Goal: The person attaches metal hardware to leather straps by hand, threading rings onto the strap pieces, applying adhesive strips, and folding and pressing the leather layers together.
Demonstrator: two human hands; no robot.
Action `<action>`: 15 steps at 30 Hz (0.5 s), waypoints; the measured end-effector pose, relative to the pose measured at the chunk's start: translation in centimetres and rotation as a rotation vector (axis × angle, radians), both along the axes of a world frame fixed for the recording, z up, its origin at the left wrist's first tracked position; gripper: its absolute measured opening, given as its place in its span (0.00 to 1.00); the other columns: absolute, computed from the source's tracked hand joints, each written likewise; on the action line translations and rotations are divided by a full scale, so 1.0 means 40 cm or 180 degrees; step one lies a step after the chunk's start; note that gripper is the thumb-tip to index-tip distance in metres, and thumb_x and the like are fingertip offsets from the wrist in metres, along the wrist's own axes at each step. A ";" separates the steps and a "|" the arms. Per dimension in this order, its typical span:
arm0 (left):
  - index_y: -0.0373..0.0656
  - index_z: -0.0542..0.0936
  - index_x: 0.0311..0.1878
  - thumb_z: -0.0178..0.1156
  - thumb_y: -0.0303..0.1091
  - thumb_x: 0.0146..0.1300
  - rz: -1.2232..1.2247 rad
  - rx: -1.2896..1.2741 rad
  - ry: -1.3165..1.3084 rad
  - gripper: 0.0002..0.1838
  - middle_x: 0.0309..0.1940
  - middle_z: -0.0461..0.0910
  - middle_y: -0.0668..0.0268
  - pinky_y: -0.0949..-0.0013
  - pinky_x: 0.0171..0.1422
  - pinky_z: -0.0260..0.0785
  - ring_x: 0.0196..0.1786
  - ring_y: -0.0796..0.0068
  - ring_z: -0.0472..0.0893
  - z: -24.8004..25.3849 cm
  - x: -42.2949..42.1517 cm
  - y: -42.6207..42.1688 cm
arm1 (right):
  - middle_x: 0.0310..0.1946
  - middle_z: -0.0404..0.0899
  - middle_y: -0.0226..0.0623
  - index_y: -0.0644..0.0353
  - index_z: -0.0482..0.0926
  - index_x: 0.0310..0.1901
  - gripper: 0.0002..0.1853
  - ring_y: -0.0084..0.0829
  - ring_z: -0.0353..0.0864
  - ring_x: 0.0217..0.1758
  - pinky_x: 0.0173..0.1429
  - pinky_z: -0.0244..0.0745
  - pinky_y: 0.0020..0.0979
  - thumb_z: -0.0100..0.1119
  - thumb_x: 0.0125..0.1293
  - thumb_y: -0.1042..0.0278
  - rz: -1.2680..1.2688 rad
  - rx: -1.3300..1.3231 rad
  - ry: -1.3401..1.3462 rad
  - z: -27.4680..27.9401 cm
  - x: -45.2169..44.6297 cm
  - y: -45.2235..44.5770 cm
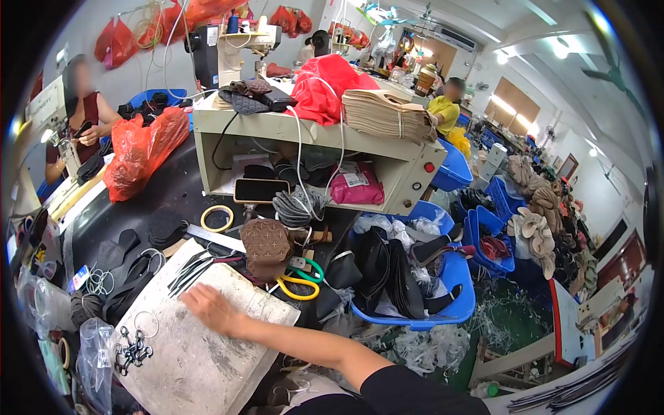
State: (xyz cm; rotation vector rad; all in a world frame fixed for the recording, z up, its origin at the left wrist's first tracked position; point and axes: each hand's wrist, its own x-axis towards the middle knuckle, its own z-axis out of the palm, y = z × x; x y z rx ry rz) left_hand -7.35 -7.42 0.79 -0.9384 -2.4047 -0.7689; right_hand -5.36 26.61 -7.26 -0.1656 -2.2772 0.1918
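Note:
My right hand reaches in from the lower right, low over a pale, worn board. Its fingers look stretched out, with nothing visible in them. Just beyond the fingertips lies a small bunch of thin dark strips. Small dark metal pieces, perhaps buckles, rest at the board's left side near a thin ring of cord. At the board's far edge are a brown patterned piece and scissors with yellow and green handle loops. My left hand is out of view.
Behind the board are a tape roll, a phone and a grey cord bundle. A blue basket of black pieces stands on the right. A red plastic bag lies at the left. Two people sit farther back.

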 end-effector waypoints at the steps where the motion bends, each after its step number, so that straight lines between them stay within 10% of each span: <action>1: 0.31 0.79 0.53 0.57 0.30 0.68 -0.0198 0.0296 -0.0367 0.14 0.50 0.79 0.46 0.56 0.60 0.69 0.53 0.49 0.78 -0.011 0.020 0.038 | 0.31 0.73 0.40 0.64 0.72 0.38 0.06 0.38 0.74 0.38 0.42 0.73 0.36 0.52 0.58 0.78 0.0213 -0.0323 -0.0205 -0.007 0.017 -0.041; 4: 0.31 0.79 0.50 0.53 0.30 0.72 -0.0509 0.1079 -0.2328 0.12 0.42 0.81 0.54 0.66 0.48 0.74 0.45 0.65 0.81 -0.068 0.071 0.131 | 0.34 0.74 0.44 0.66 0.72 0.39 0.05 0.43 0.76 0.42 0.46 0.74 0.38 0.52 0.62 0.76 0.1178 -0.1503 -0.0291 0.031 0.100 -0.219; 15: 0.35 0.78 0.44 0.54 0.33 0.72 -0.0734 0.1570 -0.3298 0.10 0.38 0.78 0.66 0.74 0.46 0.69 0.41 0.76 0.75 -0.087 0.106 0.175 | 0.35 0.72 0.45 0.67 0.73 0.40 0.07 0.45 0.73 0.41 0.46 0.71 0.39 0.54 0.65 0.72 0.2006 -0.2327 -0.0075 0.112 0.207 -0.310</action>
